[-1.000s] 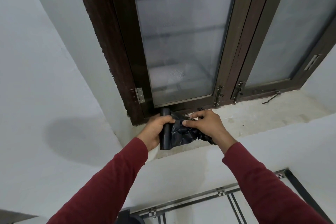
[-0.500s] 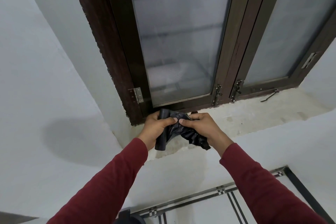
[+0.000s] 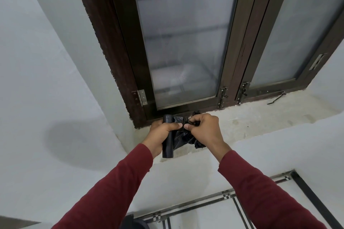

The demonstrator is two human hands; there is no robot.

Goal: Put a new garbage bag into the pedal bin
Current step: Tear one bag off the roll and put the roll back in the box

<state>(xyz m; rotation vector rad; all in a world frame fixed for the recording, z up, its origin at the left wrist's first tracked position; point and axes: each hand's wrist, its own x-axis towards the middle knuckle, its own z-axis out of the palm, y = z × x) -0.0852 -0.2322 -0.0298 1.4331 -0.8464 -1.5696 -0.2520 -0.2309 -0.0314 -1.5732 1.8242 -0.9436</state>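
Observation:
A black roll of garbage bags [image 3: 168,145] stands nearly upright over the window sill, and my left hand [image 3: 161,134] is wrapped around its middle. From the roll a crumpled loose black bag [image 3: 183,138] spreads to the right. My right hand [image 3: 205,129] pinches that bag at its top edge, thumb close to my left thumb. A dark rounded shape [image 3: 134,223] at the bottom edge may be the pedal bin, mostly hidden by my left sleeve.
The rough pale window sill [image 3: 260,117] runs to the right under a dark wooden window frame [image 3: 119,42] with frosted panes. A metal stay hook [image 3: 276,98] lies on the sill. White walls surround it; tiled floor with dark border lines [image 3: 214,201] shows below.
The roll was tilted and bunched between both hands half a second ago; now it stands upright in my left hand, and my right hand grips the loose bag higher up.

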